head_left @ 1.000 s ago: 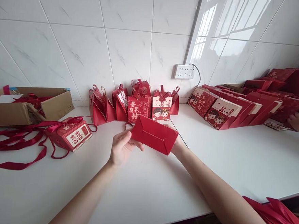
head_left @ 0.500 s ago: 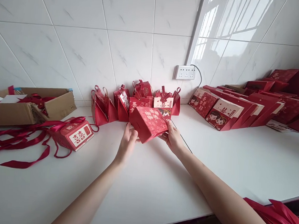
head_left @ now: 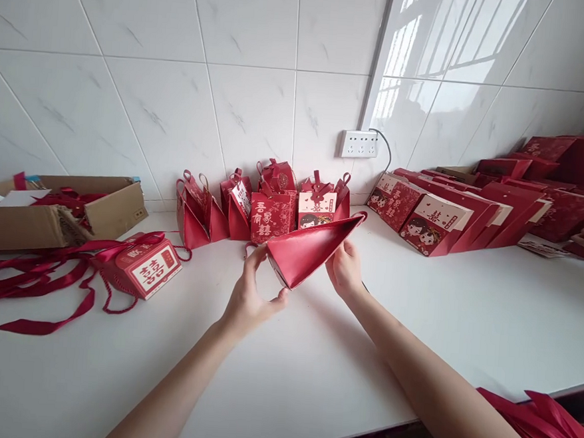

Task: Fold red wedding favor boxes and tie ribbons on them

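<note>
Red paper box (head_left: 310,250), glossy, wedge-shaped, half-folded

The person is working bare-handed: the left hand (head_left: 249,303) and the right hand (head_left: 346,271) are showing uncovered, and both forearms are showing bare to the picture's lower edge

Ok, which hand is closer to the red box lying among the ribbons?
Left. The left hand sits to the right of the ribboned box, not touching; the right hand is farther right, past the open red carton both hands hold.
</note>
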